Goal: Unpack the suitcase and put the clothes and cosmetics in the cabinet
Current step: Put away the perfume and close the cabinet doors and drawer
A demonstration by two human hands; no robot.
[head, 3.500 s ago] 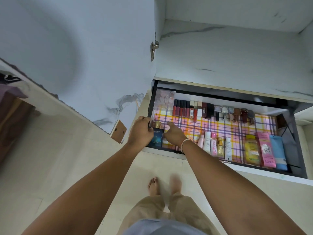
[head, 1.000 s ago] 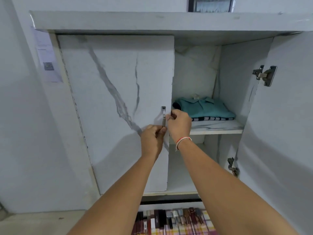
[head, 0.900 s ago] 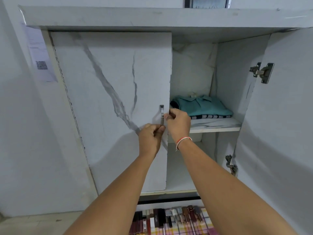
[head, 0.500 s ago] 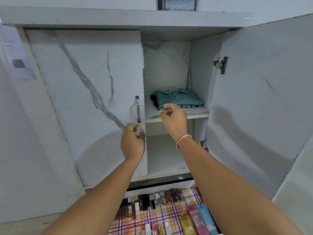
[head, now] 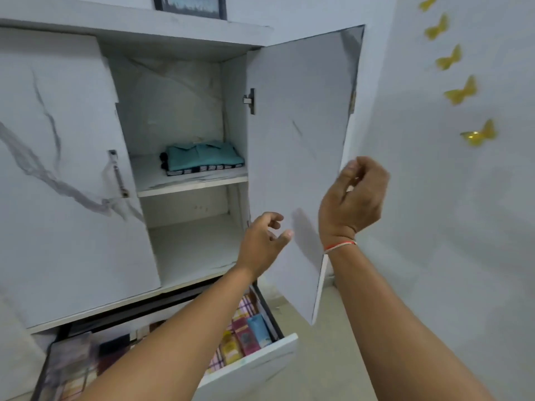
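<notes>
The white marble-look cabinet (head: 185, 33) has its left door (head: 58, 183) closed and its right door (head: 295, 125) swung open. A folded teal shirt (head: 202, 156) lies on a striped garment on the upper shelf (head: 191, 183); the lower compartment holds nothing. Below, the pulled-out drawer (head: 252, 369) holds cosmetics tubes (head: 246, 337) on a checked liner. My right hand (head: 353, 198) curls its fingers around the free edge of the right door. My left hand (head: 263, 241) hovers with fingers apart in front of that door's inner face, holding nothing. No suitcase is in view.
The left door's metal handle (head: 117, 178) is near the cabinet's middle. Yellow butterfly decorations (head: 460, 91) dot the wall at the right. A framed picture (head: 189, 5) stands on the cabinet top. The drawer juts out under my arms.
My left hand let go of the left door's handle and moved right. My right hand left the shelf and reached the right door's edge. The view swung right.
</notes>
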